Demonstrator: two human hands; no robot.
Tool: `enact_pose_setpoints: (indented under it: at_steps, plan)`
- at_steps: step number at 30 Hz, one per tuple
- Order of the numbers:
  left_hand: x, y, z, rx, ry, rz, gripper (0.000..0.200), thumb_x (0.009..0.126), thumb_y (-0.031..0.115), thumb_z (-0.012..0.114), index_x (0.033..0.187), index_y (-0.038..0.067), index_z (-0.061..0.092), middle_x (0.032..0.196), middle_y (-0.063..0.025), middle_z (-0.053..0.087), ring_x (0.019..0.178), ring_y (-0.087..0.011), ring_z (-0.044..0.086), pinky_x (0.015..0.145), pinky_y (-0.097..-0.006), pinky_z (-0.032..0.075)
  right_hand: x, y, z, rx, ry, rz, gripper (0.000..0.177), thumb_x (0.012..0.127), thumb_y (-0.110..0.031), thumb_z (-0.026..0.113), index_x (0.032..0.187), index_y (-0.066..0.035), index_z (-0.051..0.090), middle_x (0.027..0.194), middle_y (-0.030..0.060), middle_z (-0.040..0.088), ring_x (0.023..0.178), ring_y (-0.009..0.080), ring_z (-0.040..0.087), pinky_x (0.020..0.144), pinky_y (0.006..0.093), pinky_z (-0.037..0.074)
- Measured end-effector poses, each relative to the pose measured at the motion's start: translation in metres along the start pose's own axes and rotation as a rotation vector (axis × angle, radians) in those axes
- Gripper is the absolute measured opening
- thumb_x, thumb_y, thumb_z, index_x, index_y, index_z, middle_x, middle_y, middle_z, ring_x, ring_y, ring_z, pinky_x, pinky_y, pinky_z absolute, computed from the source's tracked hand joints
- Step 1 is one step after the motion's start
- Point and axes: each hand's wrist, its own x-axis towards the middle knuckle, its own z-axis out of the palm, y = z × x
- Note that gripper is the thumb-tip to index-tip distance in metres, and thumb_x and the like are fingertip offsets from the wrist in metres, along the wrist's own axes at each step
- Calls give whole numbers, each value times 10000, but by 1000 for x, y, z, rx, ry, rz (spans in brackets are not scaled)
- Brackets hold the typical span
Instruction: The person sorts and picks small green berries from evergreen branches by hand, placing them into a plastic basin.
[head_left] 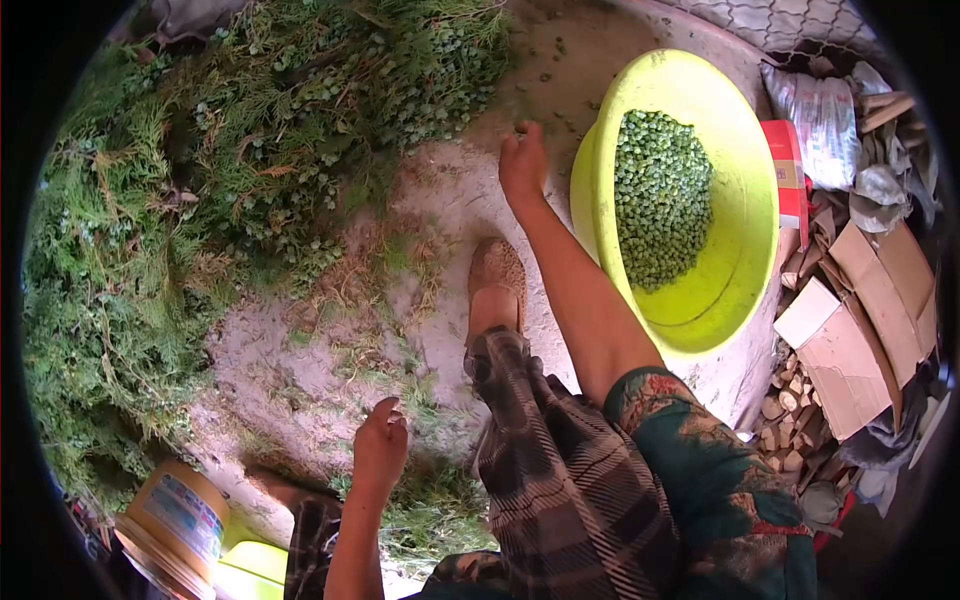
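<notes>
My right hand (523, 165) is raised over the bare ground, just left of a large yellow-green basin (740, 200). Its fingers are curled; whatever they hold, if anything, is too small to make out. Inside the basin lies a heap of small green berries (660, 195). Lower down, my left hand (381, 445) hovers over scattered green bits, with thumb and fingers drawn close together and no object discernible between them. A big pile of leafy green branches with berries (270, 130) spreads across the left and upper left.
A shoe (497, 270) stands on the ground between the hands. At lower left are a tan bucket (180, 515) and a yellow-green container (252, 570). Cardboard (845, 350), a red box (787, 180), a plastic sack (820, 120) and cut wood (790, 410) lie at right.
</notes>
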Motion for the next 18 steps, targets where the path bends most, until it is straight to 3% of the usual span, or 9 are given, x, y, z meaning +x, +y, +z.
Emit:
enact_pose_setpoints:
  at_steps: [2, 4, 11, 14, 17, 18]
  plan:
    - [2, -2, 0, 24, 11, 42, 315, 819, 59, 531, 1130, 5, 540, 867, -189, 650, 739, -344, 636, 652, -393, 500, 14, -1, 2, -110, 61, -55, 290, 832, -166, 549, 1083, -29, 503, 920, 221, 622, 873, 400, 597, 759, 451, 465]
    - [3, -6, 1, 28, -17, 12, 319, 818, 54, 533, 1133, 4, 539, 889, -198, 648, 767, -348, 636, 671, -394, 503, 24, -2, -1, -362, -191, 57, 301, 826, -189, 552, 1094, -62, 504, 951, 219, 626, 903, 396, 600, 765, 467, 467]
    - [17, -2, 8, -5, -68, -35, 333, 822, 58, 535, 1150, 2, 533, 918, -204, 644, 790, -347, 638, 683, -390, 504, 24, 7, -9, -240, -104, 127, 359, 800, -218, 595, 1105, -50, 504, 977, 225, 622, 911, 391, 599, 772, 453, 465]
    - [21, 6, 10, 8, -86, -26, 328, 825, 60, 533, 1146, -3, 534, 917, -205, 644, 787, -346, 639, 681, -384, 505, 29, 19, -11, -159, -23, 256, 338, 805, -216, 583, 1080, -40, 497, 938, 215, 628, 879, 378, 609, 763, 438, 466]
    - [27, 9, 13, 13, -84, 3, 322, 827, 63, 531, 1142, -6, 535, 914, -204, 644, 778, -344, 641, 673, -380, 506, 32, 30, -21, -154, -21, 259, 270, 810, -212, 580, 990, -20, 520, 862, 199, 624, 825, 361, 604, 760, 424, 457]
    - [29, 9, 14, 19, -88, 8, 320, 828, 63, 530, 1141, -7, 537, 913, -202, 645, 772, -342, 642, 668, -378, 508, 33, 37, -23, -142, -17, 183, 242, 814, -224, 587, 931, -20, 529, 794, 170, 613, 727, 311, 593, 681, 402, 460]
